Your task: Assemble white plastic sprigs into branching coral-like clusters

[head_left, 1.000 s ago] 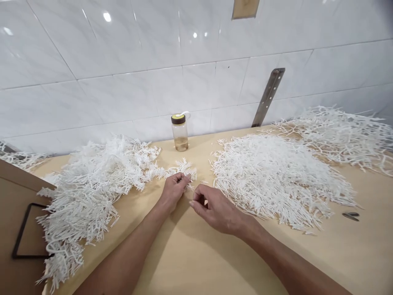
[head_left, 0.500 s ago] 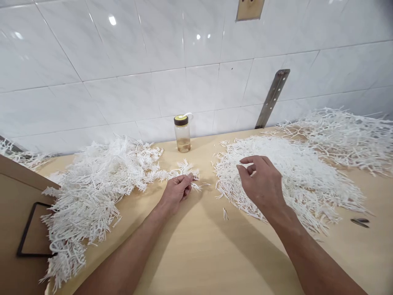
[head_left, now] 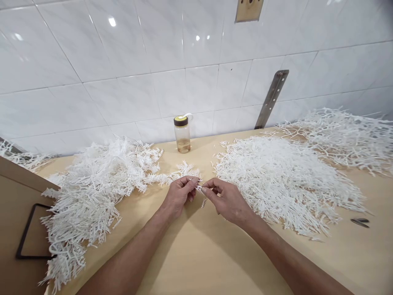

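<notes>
Pinching white strands (head_left: 199,187) between fingertips, the left hand (head_left: 181,192) and right hand (head_left: 225,199) nearly meet, nearer than the bottle (head_left: 182,135).

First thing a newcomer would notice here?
Probably the two big heaps of white branching strands on the table: the left heap and the right heap, flanking the hands. Next, the left hand and right hand, meeting over a small white sprig between them. Behind them, the dark-capped bottle stands near the tiled wall.
</notes>
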### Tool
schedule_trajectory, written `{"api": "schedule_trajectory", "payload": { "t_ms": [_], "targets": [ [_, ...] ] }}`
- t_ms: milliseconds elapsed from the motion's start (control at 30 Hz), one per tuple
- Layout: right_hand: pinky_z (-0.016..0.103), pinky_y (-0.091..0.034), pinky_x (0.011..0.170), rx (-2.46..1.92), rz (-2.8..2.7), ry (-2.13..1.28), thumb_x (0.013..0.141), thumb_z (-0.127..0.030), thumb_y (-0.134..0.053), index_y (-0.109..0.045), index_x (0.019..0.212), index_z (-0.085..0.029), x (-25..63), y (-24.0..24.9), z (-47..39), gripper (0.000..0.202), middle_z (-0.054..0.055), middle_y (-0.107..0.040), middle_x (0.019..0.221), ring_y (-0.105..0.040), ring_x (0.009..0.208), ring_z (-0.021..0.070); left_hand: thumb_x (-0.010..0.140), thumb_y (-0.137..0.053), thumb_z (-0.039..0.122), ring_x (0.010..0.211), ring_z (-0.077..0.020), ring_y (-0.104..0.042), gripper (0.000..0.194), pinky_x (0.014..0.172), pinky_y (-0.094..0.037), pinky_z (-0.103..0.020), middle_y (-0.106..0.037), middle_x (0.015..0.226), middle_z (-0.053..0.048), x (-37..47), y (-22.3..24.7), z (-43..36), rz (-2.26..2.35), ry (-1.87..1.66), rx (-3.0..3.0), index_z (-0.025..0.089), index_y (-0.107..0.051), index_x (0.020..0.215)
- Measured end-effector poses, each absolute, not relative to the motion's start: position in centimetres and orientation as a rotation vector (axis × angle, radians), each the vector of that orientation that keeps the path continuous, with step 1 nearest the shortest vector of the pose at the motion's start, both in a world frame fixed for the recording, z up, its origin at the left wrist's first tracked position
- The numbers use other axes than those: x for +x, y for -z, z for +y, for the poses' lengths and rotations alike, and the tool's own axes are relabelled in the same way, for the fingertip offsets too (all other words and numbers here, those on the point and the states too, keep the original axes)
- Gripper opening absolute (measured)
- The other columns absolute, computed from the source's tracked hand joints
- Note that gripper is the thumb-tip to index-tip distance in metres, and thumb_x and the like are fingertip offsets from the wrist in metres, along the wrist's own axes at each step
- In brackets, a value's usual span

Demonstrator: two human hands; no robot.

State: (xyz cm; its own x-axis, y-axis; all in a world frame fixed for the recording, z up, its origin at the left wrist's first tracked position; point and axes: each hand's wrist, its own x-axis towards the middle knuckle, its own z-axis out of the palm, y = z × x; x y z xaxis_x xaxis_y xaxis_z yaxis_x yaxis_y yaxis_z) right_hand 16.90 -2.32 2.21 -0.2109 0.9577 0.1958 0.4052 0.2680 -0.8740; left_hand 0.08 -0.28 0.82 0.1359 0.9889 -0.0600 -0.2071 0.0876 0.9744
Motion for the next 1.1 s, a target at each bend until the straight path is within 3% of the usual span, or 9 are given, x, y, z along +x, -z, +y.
{"api": "schedule_trajectory", "payload": {
  "t_ms": [333, 467, 667, 933, 1100],
  "targets": [
    [0.023, -0.039, 0.045, -1.278, -1.71, -0.925, 0.089, -0.038, -0.054, -0.064, 0.081, -0.02, 17.3, -2.2, -2.1, 0.022, 0.0, -0.064, 0.069, -0.051, 0.046, 0.0104, 0.073, -0.077, 0.052, 0.059, -0.01, -0.05, 0.04, 0.049, -0.039, -0.021, -0.06, 0.068, -0.002, 0.0, -1.0, -0.3, 0.995, -1.157, 1.034, 0.013, -0.073, 0.079],
    [0.024, -0.04, 0.046, -1.333, -1.672, -0.871, 0.089, -0.041, -0.054, -0.062, 0.08, -0.02, 17.7, -2.1, -1.8, 0.024, 0.0, -0.062, 0.069, -0.051, 0.045, 0.0105, 0.068, -0.082, 0.05, 0.064, -0.0111, -0.053, 0.04, 0.052, -0.041, -0.021, -0.066, 0.077, -0.006, -0.4, -1.7, -0.3, 1.002, -1.088, 0.994, 0.012, -0.074, 0.08],
    [0.025, -0.042, 0.046, -1.286, -1.605, -0.891, 0.091, -0.046, -0.052, -0.061, 0.083, -0.02, 17.9, -2.2, -1.9, 0.029, -0.001, -0.061, 0.069, -0.05, 0.042, 0.0099, 0.068, -0.083, 0.048, 0.062, -0.0125, -0.056, 0.043, 0.057, -0.042, -0.023, -0.068, 0.073, -0.005, -0.3, -2.2, -0.6, 1.031, -0.937, 1.133, 0.015, -0.073, 0.094],
    [0.024, -0.042, 0.046, -1.275, -1.634, -0.864, 0.09, -0.046, -0.054, -0.062, 0.081, -0.02, 17.9, -2.3, -1.8, 0.029, 0.0, -0.064, 0.07, -0.051, 0.045, 0.0102, 0.073, -0.077, 0.051, 0.057, -0.0107, -0.051, 0.039, 0.058, -0.04, -0.025, -0.064, 0.068, -0.004, -0.5, -1.7, -0.5, 0.97, -0.871, 1.229, 0.014, -0.064, 0.071],
    [0.024, -0.04, 0.043, -1.278, -1.673, -0.897, 0.093, -0.046, -0.051, -0.06, 0.077, -0.02, 17.9, -2.3, -1.7, 0.032, -0.004, -0.054, 0.056, -0.051, 0.04, 0.0107, 0.074, -0.076, 0.051, 0.055, -0.0101, -0.049, 0.039, 0.057, -0.038, -0.025, -0.06, 0.064, -0.002, -0.6, -1.6, -0.4, 0.937, -0.898, 1.218, 0.015, -0.062, 0.068]
  ]
}}
